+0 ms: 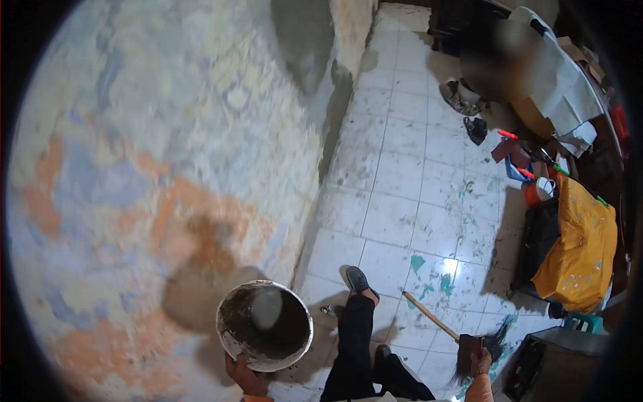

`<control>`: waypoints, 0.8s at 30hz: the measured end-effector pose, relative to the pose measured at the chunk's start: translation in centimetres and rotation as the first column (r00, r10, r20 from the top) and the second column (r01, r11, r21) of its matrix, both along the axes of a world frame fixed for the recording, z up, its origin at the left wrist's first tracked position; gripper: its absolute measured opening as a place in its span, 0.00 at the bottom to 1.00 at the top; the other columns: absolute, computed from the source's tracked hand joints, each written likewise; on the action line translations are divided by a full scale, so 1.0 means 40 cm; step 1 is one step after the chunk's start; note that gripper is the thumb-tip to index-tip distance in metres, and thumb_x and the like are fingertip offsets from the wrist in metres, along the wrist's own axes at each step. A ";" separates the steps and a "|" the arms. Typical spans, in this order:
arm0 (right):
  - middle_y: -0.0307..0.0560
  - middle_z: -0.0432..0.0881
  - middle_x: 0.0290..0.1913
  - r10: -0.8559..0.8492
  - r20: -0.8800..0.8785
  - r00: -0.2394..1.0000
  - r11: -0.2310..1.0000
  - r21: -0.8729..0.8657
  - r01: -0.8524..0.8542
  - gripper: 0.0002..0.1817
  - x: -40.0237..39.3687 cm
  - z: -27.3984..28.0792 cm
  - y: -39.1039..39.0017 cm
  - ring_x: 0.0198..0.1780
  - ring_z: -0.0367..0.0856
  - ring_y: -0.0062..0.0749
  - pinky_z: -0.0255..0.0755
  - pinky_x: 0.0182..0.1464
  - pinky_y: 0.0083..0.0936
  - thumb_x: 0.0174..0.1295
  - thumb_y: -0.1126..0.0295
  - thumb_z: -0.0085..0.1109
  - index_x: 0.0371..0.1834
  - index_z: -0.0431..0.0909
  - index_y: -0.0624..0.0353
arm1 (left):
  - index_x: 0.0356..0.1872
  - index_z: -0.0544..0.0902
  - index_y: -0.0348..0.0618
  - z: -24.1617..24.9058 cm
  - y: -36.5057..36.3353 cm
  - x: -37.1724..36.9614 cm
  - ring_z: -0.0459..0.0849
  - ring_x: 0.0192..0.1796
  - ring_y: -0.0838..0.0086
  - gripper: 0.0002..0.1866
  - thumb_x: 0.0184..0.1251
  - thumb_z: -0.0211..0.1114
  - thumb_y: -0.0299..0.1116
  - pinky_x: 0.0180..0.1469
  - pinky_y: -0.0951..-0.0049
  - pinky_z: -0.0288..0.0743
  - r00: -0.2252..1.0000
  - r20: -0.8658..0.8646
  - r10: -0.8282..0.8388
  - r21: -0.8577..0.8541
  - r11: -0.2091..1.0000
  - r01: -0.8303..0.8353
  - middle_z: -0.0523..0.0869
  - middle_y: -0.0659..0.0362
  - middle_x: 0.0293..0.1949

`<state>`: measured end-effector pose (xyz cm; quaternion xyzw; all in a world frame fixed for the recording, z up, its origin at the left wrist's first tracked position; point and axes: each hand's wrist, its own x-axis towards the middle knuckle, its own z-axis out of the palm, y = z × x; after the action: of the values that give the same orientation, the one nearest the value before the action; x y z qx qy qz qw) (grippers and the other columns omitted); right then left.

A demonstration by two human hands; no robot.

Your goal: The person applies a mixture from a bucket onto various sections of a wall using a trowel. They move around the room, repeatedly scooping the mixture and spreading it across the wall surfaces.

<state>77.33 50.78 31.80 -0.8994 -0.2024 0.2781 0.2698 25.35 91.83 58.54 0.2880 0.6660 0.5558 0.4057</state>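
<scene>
My left hand (246,377) is closed on the near rim of a white bucket (307,342). The bucket is tilted so its inside shows, with a dark grey coating and a pale grey patch within. On the other side, my right hand (481,362) is wrapped round the dark head of a brush (467,350), whose bristles spread out on both sides. The brush's wooden handle (432,317) points up and left, away from me, above the tiled floor. Part of the fingers on the brush head is hidden.
A patchy wall (167,134) with a grey plastered area (305,43) stands on the left. Green flakes (447,285) litter the white tiles (395,208). Along the right are an orange cloth (581,248), a black bag (475,130), tools and boxes, and a dark cabinet (556,368).
</scene>
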 end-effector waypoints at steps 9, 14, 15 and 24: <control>0.43 0.88 0.45 -0.407 -0.130 0.904 0.909 0.042 0.415 0.12 0.026 0.080 0.116 0.47 0.84 0.30 0.79 0.53 0.33 0.64 0.75 0.64 0.51 0.84 0.63 | 0.68 0.83 0.31 0.090 0.456 0.292 0.87 0.57 0.64 0.29 0.62 0.61 0.22 0.62 0.65 0.80 0.980 -0.080 -0.179 -0.141 0.976 0.167 0.89 0.52 0.58; 0.53 0.89 0.42 -0.417 -0.069 0.906 0.906 0.051 0.421 0.16 0.123 0.047 0.198 0.45 0.86 0.41 0.80 0.52 0.40 0.63 0.70 0.65 0.52 0.85 0.65 | 0.63 0.86 0.31 0.150 0.608 0.433 0.87 0.54 0.68 0.25 0.64 0.63 0.24 0.60 0.68 0.79 0.934 -0.127 -0.333 -0.170 0.935 0.310 0.91 0.55 0.53; 0.58 0.90 0.44 -0.473 -0.168 0.865 0.861 0.118 0.494 0.17 0.164 -0.004 0.177 0.48 0.88 0.47 0.80 0.54 0.43 0.62 0.69 0.65 0.53 0.85 0.65 | 0.64 0.85 0.30 0.172 0.627 0.466 0.87 0.53 0.69 0.25 0.65 0.62 0.24 0.58 0.68 0.80 0.912 -0.215 -0.350 -0.177 0.932 0.316 0.90 0.55 0.53; 0.50 0.89 0.42 -0.022 -0.078 0.997 0.997 0.078 0.028 0.17 0.719 0.073 0.743 0.47 0.86 0.46 0.79 0.53 0.43 0.59 0.66 0.68 0.50 0.86 0.59 | 0.70 0.82 0.39 0.167 0.799 0.748 0.78 0.24 0.83 0.29 0.66 0.66 0.31 0.16 0.78 0.59 0.984 -0.158 -0.085 -0.055 0.995 0.078 0.90 0.62 0.42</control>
<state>106.08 80.51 34.70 -0.8791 -0.1913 0.3011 0.3161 55.29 123.81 65.22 0.3487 0.6974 0.4974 0.3803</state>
